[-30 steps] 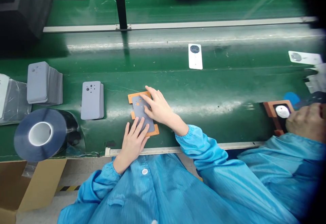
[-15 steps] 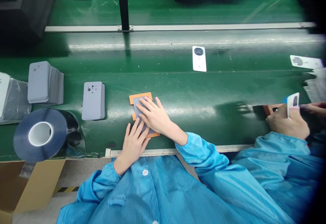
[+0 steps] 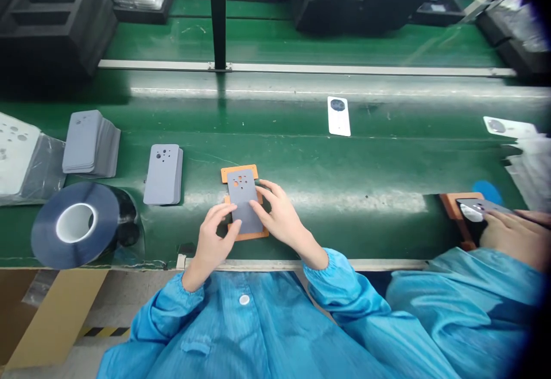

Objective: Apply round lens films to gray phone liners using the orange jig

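A grey phone-back-shaped sheet (image 3: pixel 246 212) with several camera holes lies over an orange jig (image 3: pixel 239 171) in front of me. Orange shows through the holes and around the sheet's edges. My left hand (image 3: pixel 216 229) has its thumb and fingertips on the sheet's left edge, lightly curled around it. At the opposite edge, my right hand (image 3: pixel 279 213) rests its thumb on the sheet's face with its fingers along the side. Whether the sheet is lifted off the jig, I cannot tell.
Left of me are a small stack of grey sheets (image 3: pixel 162 175), a taller stack (image 3: pixel 88 143) and a film roll (image 3: pixel 75 227). A white phone panel (image 3: pixel 339 117) lies ahead. At right, a co-worker's hand (image 3: pixel 512 232) handles a panel at another orange jig (image 3: pixel 456 202).
Both my hands have moved from lying flat across the sheet to its two side edges, uncovering its face and holes. The co-worker's white panel has come down to the jig.
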`<state>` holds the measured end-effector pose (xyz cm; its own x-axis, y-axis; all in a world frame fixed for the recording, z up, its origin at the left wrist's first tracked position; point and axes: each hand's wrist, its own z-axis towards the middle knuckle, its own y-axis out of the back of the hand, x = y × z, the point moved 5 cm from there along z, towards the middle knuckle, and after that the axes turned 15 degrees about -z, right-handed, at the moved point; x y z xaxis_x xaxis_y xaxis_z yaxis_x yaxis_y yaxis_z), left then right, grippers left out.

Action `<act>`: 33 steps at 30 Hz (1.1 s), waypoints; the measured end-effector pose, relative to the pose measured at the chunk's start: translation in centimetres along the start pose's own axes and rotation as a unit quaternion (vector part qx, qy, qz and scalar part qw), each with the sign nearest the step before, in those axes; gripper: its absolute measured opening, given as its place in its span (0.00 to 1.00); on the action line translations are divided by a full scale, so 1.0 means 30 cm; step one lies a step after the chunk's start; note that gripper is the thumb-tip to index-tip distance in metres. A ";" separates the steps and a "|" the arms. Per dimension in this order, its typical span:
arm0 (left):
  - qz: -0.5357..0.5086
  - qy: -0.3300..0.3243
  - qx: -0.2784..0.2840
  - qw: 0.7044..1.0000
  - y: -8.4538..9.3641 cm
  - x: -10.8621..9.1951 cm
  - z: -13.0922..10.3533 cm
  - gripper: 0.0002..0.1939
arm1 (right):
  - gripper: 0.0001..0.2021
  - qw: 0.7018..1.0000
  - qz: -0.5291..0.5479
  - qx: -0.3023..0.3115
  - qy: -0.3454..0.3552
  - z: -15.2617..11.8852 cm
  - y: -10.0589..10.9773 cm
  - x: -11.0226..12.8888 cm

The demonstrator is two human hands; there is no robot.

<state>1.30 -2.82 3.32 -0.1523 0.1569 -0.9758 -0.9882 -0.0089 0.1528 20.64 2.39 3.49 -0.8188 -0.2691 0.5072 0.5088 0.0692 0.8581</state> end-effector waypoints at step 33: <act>-0.002 0.107 -0.366 0.924 0.504 -0.055 -0.195 0.19 | 0.19 0.956 0.218 -0.012 -0.197 0.712 -0.007 -0.244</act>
<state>-13.48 -9.00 6.31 -0.0700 -0.0404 -0.9967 -0.7219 -0.6875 0.0786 20.85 24.85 1.33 -0.5621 0.1631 0.8108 0.8263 0.0688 0.5590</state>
